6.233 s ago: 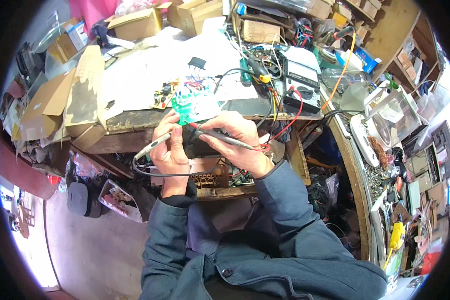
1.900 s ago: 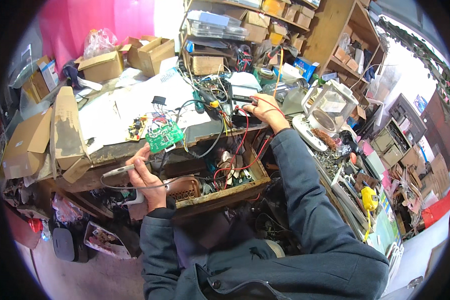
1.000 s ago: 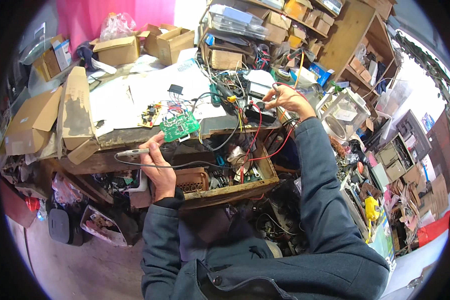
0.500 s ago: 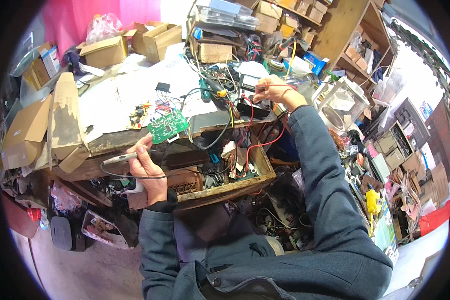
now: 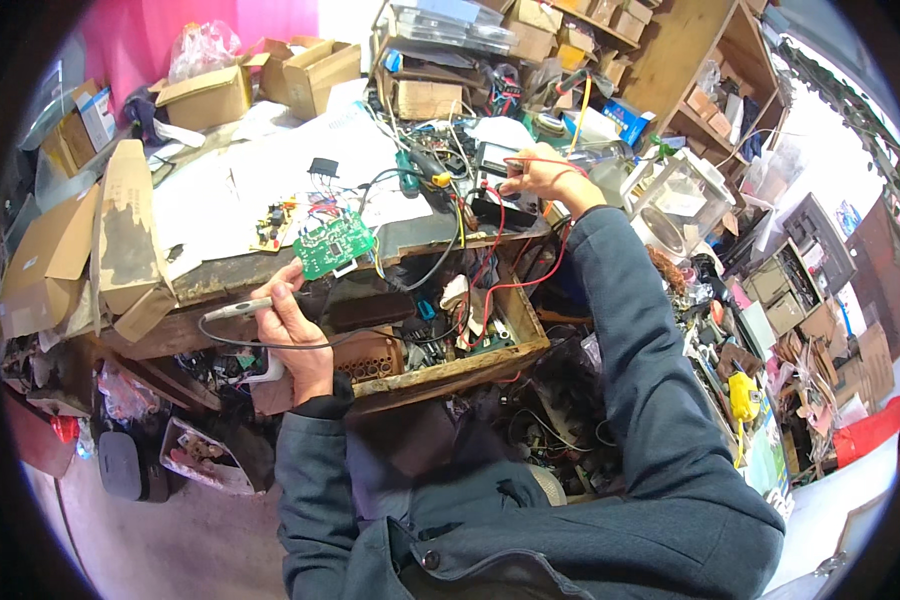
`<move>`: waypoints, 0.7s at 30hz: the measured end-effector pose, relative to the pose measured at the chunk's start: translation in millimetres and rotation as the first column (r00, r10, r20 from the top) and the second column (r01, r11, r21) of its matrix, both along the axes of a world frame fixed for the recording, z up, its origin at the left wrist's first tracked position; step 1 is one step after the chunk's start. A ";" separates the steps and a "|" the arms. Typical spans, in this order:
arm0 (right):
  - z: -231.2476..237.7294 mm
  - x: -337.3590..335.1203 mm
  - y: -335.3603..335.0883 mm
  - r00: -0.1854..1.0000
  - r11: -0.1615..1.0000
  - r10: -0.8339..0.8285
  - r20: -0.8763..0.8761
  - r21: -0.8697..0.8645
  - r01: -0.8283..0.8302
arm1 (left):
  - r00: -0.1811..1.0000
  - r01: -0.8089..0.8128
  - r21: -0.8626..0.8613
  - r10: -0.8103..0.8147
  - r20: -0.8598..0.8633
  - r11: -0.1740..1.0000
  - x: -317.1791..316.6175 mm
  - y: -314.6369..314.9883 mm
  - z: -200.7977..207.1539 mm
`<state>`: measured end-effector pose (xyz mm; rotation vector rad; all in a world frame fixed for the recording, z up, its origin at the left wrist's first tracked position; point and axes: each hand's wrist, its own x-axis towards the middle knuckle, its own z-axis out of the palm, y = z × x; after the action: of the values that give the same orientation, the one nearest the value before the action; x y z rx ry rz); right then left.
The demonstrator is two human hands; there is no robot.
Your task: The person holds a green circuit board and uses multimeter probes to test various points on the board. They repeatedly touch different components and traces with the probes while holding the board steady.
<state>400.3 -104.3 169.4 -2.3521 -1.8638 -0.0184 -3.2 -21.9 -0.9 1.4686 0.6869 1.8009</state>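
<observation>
My left hand is closed, holding a green circuit board by its lower left corner. The same hand also grips a grey pen-shaped probe, whose black cable trails across the wrist. Coloured wires link the board to a small yellowish component board lying on white paper. Farther right, my right hand has its fingertips drawn together against a dark boxy meter. A red lead runs from the meter's front and loops down over the drawer. What the right fingertips pinch is hidden.
An open wooden drawer with tools and parts juts out below the bench edge. Cardboard boxes stand at the back left. A green-handled tool and tangled cables lie by the meter. To the right is a clear plastic container.
My right hand has shifted slightly left at the meter. The left hand keeps its hold on the board and probe, almost unmoved.
</observation>
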 end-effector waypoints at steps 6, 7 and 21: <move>-6.2 1.2 3.1 0.997 0.998 -0.007 0.077 0.056 0.002 | 0.999 -0.008 -0.011 0.008 0.042 1.000 -0.4 -0.7 2.5; -6.8 8.8 2.6 0.996 0.999 -0.041 0.076 -0.014 0.042 | 0.999 -0.009 -0.005 0.009 0.044 1.000 1.6 -0.9 0.3; 2.6 -37.6 -14.2 0.967 0.807 0.192 -0.168 0.588 -0.057 | 0.993 0.070 0.040 -0.073 0.090 0.997 4.0 -3.0 0.9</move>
<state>362.7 -118.6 172.0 -1.7335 -1.6060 -0.2642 0.8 -24.9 0.0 1.4072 0.5517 1.8217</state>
